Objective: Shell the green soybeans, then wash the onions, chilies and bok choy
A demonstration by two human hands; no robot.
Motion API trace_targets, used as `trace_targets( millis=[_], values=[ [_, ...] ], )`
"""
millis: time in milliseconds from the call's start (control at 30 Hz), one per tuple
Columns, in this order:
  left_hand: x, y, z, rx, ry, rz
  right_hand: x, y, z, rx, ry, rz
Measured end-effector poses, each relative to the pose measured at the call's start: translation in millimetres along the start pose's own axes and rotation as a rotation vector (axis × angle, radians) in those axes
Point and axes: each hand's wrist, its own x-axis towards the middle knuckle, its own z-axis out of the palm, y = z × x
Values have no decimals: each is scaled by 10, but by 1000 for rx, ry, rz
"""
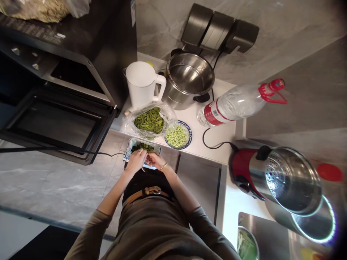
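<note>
- Two hands, left hand [137,160] and right hand [154,159], close together over the near part of a small box [157,146], at the near side of the white table [196,144].
- Fingers of both hands bent inward, tips drawn in and meeting at the middle, with hardly any gap; too small and hidden to tell of any pod pinched between them.
- Inside the box, just beyond the fingers, dark green pieces [146,146], probably shells.
- Straight beyond the box, on the table, green pods [149,121] heaped in an open clear plastic bag [168,112].
- Just right of the bag, pale green beans [176,137] on a blue-patterned plate [189,135].
- Pods likely light, pliable and a little rough; best to pinch one near each end, thumbs along the seam, and to press gently.
- Loose beans likely smooth, slippery and easy to bruise; best to cup lightly rather than squeeze.
- Bag likely limp, so better to reach in through the opening than to tug at the film.
- Farther off, a white jug [139,86] at left, a steel pot [176,97] beside it, a large bottle [235,103] at right.
</note>
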Motion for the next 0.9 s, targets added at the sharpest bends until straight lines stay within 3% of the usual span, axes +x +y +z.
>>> trace_targets(
  millis=[200,300,433,600,700,833,900],
  values=[
    [-105,30,68,-70,4,63,-27,51,-33,-3,-19,151],
    [-129,14,65,-211,-13,63,-84,24,-89,-53,-74,120],
    [-110,16,86,-401,-2,-37,-126,-28,-122,-136,-192,65],
    [-60,55,197,-396,110,-245,-121,-88,-112,-156,-171,-42],
    [-49,13,296,-322,104,-324,-170,-171,-219,-175,-26,-197],
    [-7,-62,417,-151,-89,-379,-247,-401,-548,-330,406,-576],
    [72,-71,428,-109,-117,-381,-252,-539,-731,-435,613,-725]
  ],
)
